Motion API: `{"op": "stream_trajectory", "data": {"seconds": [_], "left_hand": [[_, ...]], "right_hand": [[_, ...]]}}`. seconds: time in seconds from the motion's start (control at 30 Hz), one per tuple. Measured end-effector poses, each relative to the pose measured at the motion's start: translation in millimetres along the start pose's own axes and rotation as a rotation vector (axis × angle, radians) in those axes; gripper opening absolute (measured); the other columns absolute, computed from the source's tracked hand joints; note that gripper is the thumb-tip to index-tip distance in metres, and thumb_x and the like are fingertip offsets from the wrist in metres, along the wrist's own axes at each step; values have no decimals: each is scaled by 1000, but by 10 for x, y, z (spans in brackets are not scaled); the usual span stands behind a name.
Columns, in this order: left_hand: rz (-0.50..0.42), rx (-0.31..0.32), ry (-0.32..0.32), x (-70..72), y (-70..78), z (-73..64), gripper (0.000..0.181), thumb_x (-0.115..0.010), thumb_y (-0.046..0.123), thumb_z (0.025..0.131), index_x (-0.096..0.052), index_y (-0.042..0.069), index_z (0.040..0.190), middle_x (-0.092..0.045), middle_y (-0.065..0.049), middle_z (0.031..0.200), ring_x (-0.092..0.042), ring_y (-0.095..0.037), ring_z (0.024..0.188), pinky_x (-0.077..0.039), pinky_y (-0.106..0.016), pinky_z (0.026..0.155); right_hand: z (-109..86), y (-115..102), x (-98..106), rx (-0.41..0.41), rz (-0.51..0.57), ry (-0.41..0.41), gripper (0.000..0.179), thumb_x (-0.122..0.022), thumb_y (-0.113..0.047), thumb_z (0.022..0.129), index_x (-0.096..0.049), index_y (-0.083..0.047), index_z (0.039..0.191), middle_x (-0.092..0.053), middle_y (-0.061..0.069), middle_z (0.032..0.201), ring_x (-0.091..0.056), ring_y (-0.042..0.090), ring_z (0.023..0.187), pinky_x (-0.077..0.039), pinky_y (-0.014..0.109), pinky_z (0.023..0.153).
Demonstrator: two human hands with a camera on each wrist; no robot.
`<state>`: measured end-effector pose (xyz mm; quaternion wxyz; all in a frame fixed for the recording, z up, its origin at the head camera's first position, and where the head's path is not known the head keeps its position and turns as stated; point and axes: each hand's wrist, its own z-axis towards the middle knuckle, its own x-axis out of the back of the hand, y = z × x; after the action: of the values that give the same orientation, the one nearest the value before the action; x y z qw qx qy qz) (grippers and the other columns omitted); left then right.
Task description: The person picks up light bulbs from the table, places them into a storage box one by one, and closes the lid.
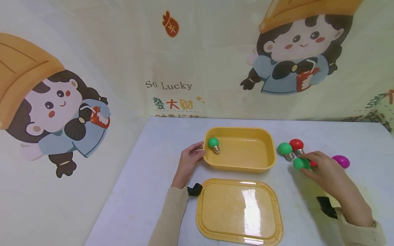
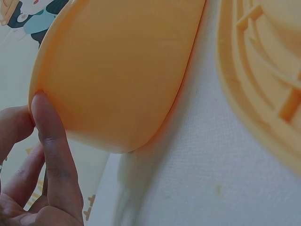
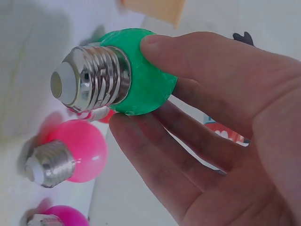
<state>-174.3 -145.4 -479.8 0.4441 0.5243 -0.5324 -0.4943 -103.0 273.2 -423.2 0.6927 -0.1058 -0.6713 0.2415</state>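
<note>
My left hand [image 1: 187, 163] pinches the rim at the left end of a yellow plastic box [image 1: 246, 165], thumb on the outer wall [image 2: 117, 70]. Inside that box, near its left end, lies a green light bulb [image 1: 213, 142] with a metal screw base. To the right of the box, my right hand [image 1: 330, 177] holds another green light bulb [image 3: 150, 84] by its round globe, between thumb and fingertips. The bulb's threaded base points away from the palm in the right wrist view. A pink bulb [image 3: 89, 150] lies beneath it, partly hidden by the hand in the head view.
A yellow lid [image 1: 227, 212] lies flat in front of the box. Right of the box rest a green bulb [image 1: 285, 148] and a red bulb [image 1: 296, 144], side by side. A magenta bulb [image 1: 341, 161] lies beyond the right hand. A printed cloth [image 1: 215, 68] hangs behind the white table.
</note>
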Motion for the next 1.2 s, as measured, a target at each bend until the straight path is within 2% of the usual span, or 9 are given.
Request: {"op": "stream_trajectory", "data": {"seconds": [0.1,0.37,0.47,0.7,0.97,1.2], "left_hand": [[-4,-6,0,5,7,-10,41,-70,7,92,-62,7,132,-60,-18,128,-64,-14,100,-57,-23,74],[3,-1,2,8,12,-17,40,-70,8,92,-63,8,131,-62,-16,127,-65,-15,100,-57,-24,75],[2,2,4,9,12,-15,39,-70,8,92,-63,9,131,-62,-15,126,-65,-15,100,-58,-25,76],[-8,14,-2,21,30,-17,43,-71,8,92,-61,6,133,-60,-18,130,-65,-12,99,-58,-28,79],[-12,4,7,18,-21,6,39,-71,9,91,-64,8,130,-62,-16,126,-65,-16,101,-57,-24,76],[-15,-6,5,9,-14,-3,38,-70,7,92,-64,8,130,-62,-16,126,-65,-18,100,-57,-23,74]], "right_hand": [[10,-27,-4,27,-7,34,43,-83,-7,76,-66,9,113,-59,34,109,-59,51,95,-56,58,72],[9,-119,19,97,-6,112,44,-83,-5,74,-66,7,112,-61,29,107,-64,41,84,-58,49,64],[22,-159,42,94,3,107,46,-84,-5,74,-65,9,114,-61,30,108,-64,42,85,-58,51,64],[64,-261,79,24,44,43,53,-83,-10,78,-61,9,122,-58,29,115,-64,47,92,-58,53,69],[102,-349,100,104,39,112,47,-84,-6,76,-64,8,117,-62,23,108,-68,42,86,-58,51,69],[174,-429,93,129,42,128,44,-84,-7,76,-66,8,114,-63,23,106,-67,39,85,-58,54,71]]}}
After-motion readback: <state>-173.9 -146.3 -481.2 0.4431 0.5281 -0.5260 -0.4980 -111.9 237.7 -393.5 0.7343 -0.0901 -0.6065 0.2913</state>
